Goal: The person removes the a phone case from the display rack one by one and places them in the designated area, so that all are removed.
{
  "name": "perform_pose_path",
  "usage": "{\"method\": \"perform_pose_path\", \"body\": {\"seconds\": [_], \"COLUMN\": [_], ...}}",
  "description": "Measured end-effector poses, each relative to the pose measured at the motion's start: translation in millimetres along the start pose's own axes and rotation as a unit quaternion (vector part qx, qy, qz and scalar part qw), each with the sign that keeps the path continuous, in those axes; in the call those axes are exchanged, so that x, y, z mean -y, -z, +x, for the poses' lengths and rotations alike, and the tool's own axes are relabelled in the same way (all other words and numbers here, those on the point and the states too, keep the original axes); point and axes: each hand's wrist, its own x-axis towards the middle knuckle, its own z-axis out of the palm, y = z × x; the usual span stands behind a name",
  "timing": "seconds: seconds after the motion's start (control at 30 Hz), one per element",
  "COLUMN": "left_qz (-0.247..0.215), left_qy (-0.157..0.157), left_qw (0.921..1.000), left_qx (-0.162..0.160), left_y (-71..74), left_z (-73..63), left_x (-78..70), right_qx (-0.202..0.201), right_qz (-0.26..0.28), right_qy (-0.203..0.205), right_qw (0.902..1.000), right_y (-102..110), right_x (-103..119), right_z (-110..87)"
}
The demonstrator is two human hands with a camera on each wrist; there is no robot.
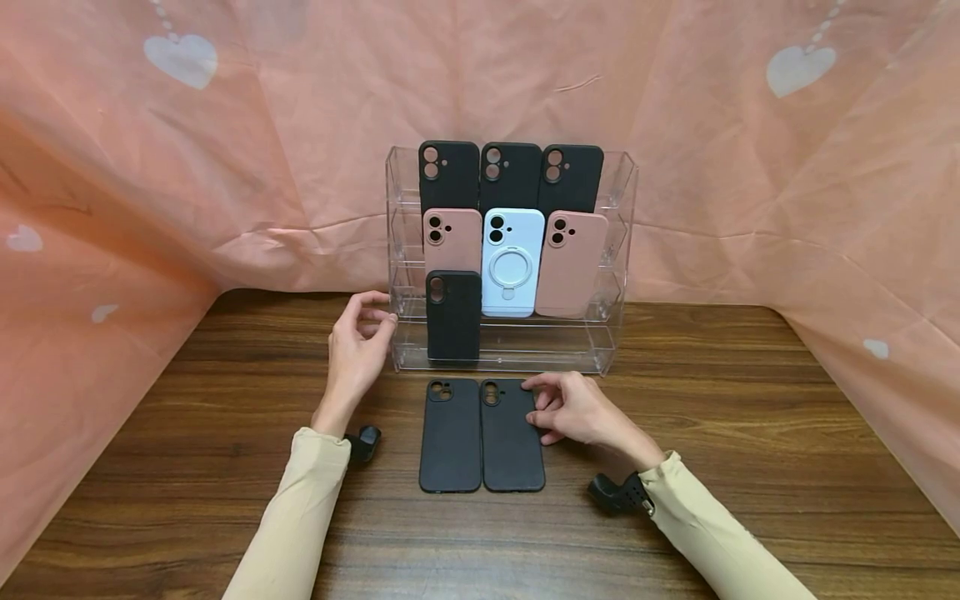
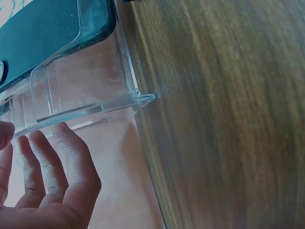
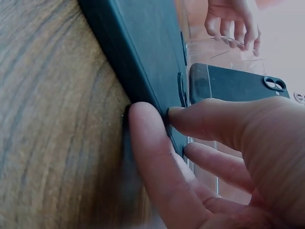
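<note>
A clear acrylic display stand (image 1: 517,364) holds several phone cases in tiers. My left hand (image 1: 357,343) is at its left side, fingers loosely bent, fingertips right at the side panel (image 2: 90,112) and thumb near its front edge. Two black phone cases lie flat in front: a left one (image 1: 450,442) and a right one (image 1: 513,442). My right hand (image 1: 573,410) pinches the upper right edge of the right black phone case (image 3: 147,43) between thumb and fingers. In the right wrist view, a fingertip (image 3: 145,119) presses against the case's side, low by the table.
Black cases (image 1: 510,175) fill the top tier. Below stand two pink cases (image 1: 573,262) and a light blue case (image 1: 512,292) with a ring. One black case (image 1: 453,321) stands in the lowest tier at left. A pink curtain (image 1: 322,167) hangs behind the wooden table (image 1: 712,400).
</note>
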Motion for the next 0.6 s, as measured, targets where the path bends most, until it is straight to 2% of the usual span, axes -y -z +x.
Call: {"method": "perform_pose_path", "body": {"seconds": [0.27,0.6], "left_qz": [0.0,0.004], "left_qy": [0.006,0.006], "left_qw": [1.0,1.0], "left_qx": [0.003,0.002], "left_y": [0.1,0.9], "left_z": [-1.0,-0.3], "left_x": [-0.7,-1.0], "right_qx": [-0.003,-0.075], "right_qz": [-0.028,-0.03], "right_qy": [0.014,0.078], "right_qw": [0.9995,0.9936], "right_y": [7.4,20.8], "right_x": [-0.7,9.2], "right_z": [-1.8,0.9]}}
